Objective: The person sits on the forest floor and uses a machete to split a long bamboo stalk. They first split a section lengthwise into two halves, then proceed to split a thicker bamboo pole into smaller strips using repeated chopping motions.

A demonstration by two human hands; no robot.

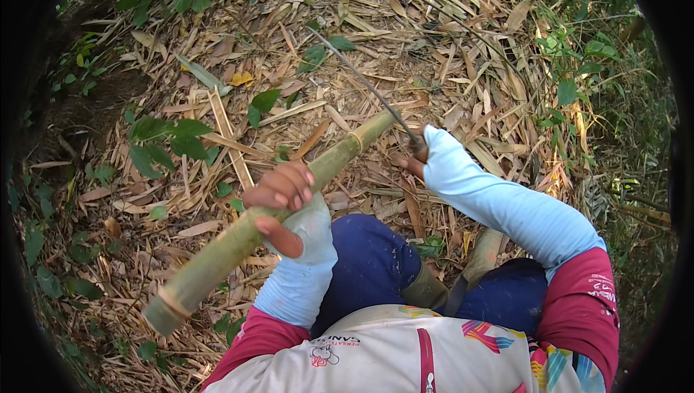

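A green bamboo pole (329, 165) slants across in front of me, its near end low at the left and its far end up toward the middle. My left hand (283, 201) wraps around it near mid-length, thumb on the near side. In my right hand (417, 156) is a machete (359, 77), gripped by the handle. Its long, thin dark blade points up and to the left, edge-on to the view. Near the handle the blade crosses the pole's far end; I cannot tell whether they touch. Pale blue sleeves cover both my forearms and part of the hands.
Dry bamboo leaves (434, 53) and strips litter the ground. A split bamboo piece (230, 136) lies left of the pole. Leafy green plants (170, 140) grow at the left, with denser undergrowth (614, 104) at the right. My bent knees (372, 255) are close below the pole.
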